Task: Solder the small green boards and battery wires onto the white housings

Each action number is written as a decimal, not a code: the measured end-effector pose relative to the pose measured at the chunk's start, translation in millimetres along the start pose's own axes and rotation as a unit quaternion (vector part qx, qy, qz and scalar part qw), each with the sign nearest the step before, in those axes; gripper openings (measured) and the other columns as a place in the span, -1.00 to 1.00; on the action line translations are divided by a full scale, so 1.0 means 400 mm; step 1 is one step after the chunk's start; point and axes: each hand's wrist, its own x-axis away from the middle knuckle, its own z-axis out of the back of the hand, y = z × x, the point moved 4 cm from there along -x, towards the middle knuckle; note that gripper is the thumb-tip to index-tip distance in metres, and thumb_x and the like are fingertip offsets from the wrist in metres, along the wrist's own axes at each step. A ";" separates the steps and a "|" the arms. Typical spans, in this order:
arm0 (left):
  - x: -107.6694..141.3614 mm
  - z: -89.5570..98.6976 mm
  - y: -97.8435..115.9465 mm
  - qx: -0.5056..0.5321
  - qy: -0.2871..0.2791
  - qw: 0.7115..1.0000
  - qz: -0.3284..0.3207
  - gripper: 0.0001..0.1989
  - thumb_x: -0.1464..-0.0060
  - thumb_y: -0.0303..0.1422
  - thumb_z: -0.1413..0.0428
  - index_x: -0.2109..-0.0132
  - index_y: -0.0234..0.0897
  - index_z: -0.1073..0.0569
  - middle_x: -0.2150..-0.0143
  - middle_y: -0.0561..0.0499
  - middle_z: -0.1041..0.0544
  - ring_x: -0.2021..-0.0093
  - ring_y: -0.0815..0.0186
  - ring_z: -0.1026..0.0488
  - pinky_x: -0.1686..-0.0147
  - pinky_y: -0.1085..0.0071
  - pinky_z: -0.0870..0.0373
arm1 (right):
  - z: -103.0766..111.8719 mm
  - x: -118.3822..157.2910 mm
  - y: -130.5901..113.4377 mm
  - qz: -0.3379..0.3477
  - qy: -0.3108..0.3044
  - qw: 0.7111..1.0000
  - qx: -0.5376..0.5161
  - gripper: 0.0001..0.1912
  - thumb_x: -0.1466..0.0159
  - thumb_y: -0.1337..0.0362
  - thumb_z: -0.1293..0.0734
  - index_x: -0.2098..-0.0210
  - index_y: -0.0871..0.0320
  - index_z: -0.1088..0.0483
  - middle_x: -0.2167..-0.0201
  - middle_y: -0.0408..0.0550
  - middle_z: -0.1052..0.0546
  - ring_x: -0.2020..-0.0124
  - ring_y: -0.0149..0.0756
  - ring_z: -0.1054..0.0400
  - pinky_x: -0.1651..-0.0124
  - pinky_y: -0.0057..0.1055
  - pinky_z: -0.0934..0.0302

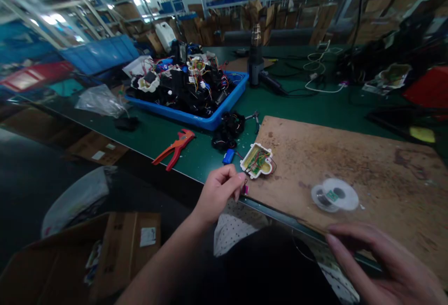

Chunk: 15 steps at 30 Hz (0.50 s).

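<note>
My left hand [220,190] is closed in a pinch at the board's front left corner, with thin dark wires at its fingertips. Just beside those fingers is a small pink connector [246,189]. Past them lies a white plastic housing [257,160], open side up, with a green circuit board and red and black wires inside. A small blue block [228,156] sits left of the housing. At the lower right, my right hand [381,258] has thumb and forefinger together by the board's front edge; what they hold is unclear. A spool of solder wire [334,195] lies beyond it.
The brown board [297,155] rests on a green table [297,102]. Orange-handled pliers [175,149] lie at left. Behind are a blue tray [210,121] heaped with wired black parts and an upright heat gun [257,62]. A cardboard box [122,249] stands below left.
</note>
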 end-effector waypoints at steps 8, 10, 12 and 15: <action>-0.006 0.066 -0.036 -0.092 0.025 0.995 -0.029 -0.76 -0.27 -0.24 -0.21 0.35 -0.22 -0.46 0.36 0.03 -0.50 0.35 0.32 -0.42 0.33 0.39 -0.35 | -0.061 -0.227 -0.069 0.086 -0.141 0.982 0.091 -0.74 -0.49 0.04 -0.25 -0.02 0.01 -0.46 0.13 -0.08 -0.61 0.18 -0.28 -0.55 0.16 -0.32 -0.45; -0.023 0.076 -0.011 -0.117 0.020 0.991 -0.056 -0.79 -0.26 -0.30 -0.21 0.36 -0.23 -0.46 0.29 0.00 -0.53 0.25 0.28 -0.45 0.23 0.36 -0.36 | -0.107 -0.282 -0.077 0.070 -0.186 0.970 0.142 -0.70 -0.51 0.03 -0.21 0.01 0.05 -0.47 0.16 -0.05 -0.59 0.20 -0.23 -0.52 0.16 -0.25 -0.40; -0.042 0.079 0.021 -0.133 0.003 0.988 -0.079 -0.81 -0.23 -0.36 -0.19 0.37 -0.23 -0.44 0.25 -0.01 -0.55 0.19 0.26 -0.47 0.16 0.33 -0.37 | -0.161 -0.326 -0.090 0.042 -0.208 0.958 0.193 -0.67 -0.51 0.04 -0.19 0.05 0.09 -0.48 0.17 -0.01 -0.57 0.19 -0.18 -0.50 0.17 -0.23 -0.36; -0.073 0.074 0.067 -0.139 -0.030 0.985 -0.102 -0.85 -0.19 -0.42 -0.18 0.37 -0.24 -0.40 0.24 0.00 -0.56 0.19 0.27 -0.48 0.14 0.33 -0.39 | -0.235 -0.364 -0.113 0.006 -0.206 0.946 0.249 -0.66 -0.51 0.02 -0.19 0.07 0.13 -0.45 0.12 0.03 -0.54 0.12 -0.13 -0.49 0.24 -0.28 -0.29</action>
